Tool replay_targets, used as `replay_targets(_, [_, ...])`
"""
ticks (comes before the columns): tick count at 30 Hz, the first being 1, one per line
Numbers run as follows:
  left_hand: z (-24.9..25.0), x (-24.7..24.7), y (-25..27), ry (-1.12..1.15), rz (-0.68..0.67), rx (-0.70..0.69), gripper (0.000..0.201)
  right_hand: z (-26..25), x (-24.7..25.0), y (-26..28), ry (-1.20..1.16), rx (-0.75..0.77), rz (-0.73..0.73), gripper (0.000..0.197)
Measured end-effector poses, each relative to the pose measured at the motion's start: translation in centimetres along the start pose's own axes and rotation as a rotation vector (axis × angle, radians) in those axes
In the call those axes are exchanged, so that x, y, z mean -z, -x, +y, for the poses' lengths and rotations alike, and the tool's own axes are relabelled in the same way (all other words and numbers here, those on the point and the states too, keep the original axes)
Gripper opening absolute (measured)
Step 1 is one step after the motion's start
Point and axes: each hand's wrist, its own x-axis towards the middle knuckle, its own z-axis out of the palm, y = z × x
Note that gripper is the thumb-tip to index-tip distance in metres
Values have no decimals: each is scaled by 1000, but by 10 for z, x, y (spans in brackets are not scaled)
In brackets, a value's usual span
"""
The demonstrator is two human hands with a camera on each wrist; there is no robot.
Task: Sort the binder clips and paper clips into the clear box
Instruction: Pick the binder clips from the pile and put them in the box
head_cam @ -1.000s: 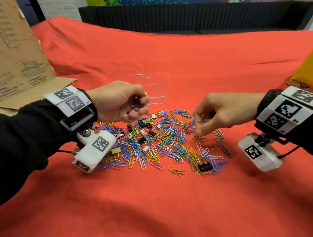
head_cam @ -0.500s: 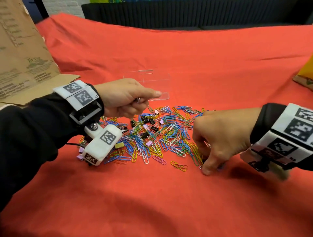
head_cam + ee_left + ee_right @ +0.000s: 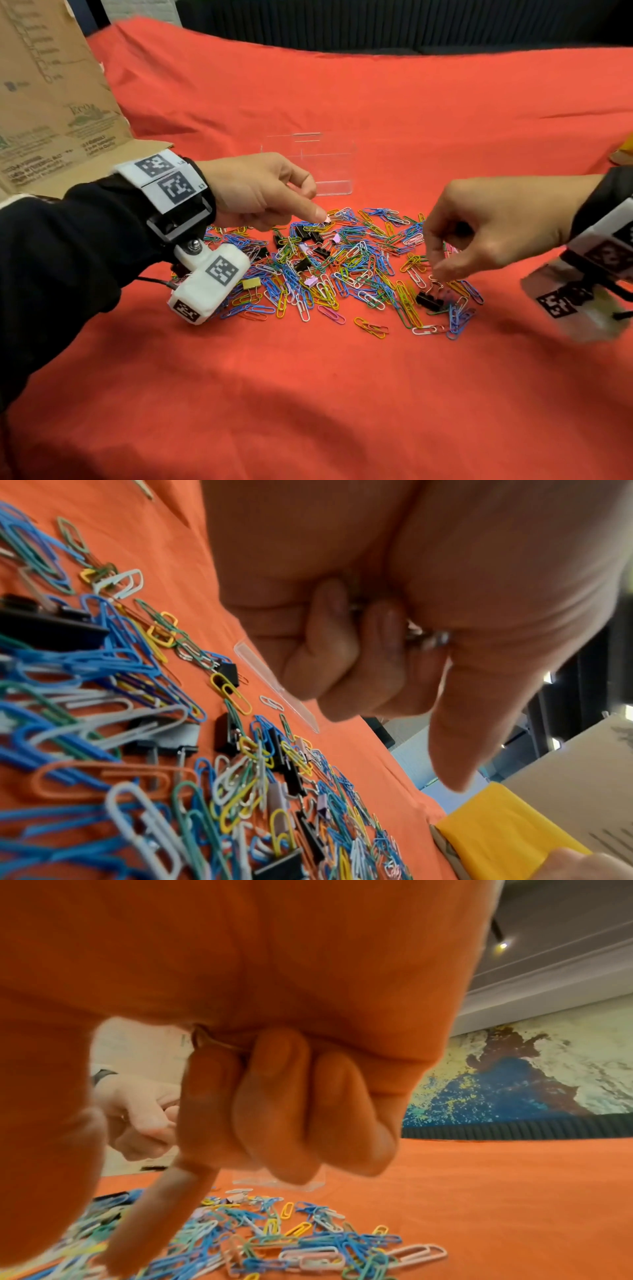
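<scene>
Over clip pile (image 3: 342,270) | left hand (image 3: 260,192) grip clamped on small metal clips | right hand (image 3: 486,226) grip pinching clip

A red cloth (image 3: 308,394) lies beside a cardboard box (image 3: 51,102).

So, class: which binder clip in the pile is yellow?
The yellow binder clip at the pile's left edge, beside the left wrist camera; the other binder clips are black or pink.

Black sleeves (image 3: 51,246); white wristbands (image 3: 164,178) w/ black square-code tags; white cam pods (image 3: 212,277) under wrists, thin black cable.
</scene>
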Motion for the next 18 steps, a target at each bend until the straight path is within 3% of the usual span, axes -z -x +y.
replay_targets(5, [1, -5, -2, 4, -39, 19, 29, -15, -18, -3, 222, -40, -51, 37])
replay_targets(10, [2, -5, -4, -80, 18, 61, 33, -22, -27, -9, 296, -45, -43, 27])
replay_targets(14, [-1, -6, 0, -210, 41, 61, 28, -23, -26, -8, 278, -79, -64, 32])
replay_targets(18, [-4, -3, 5, -313, 34, 73, 27, -13, -14, -8, 237, -88, 42, 25])
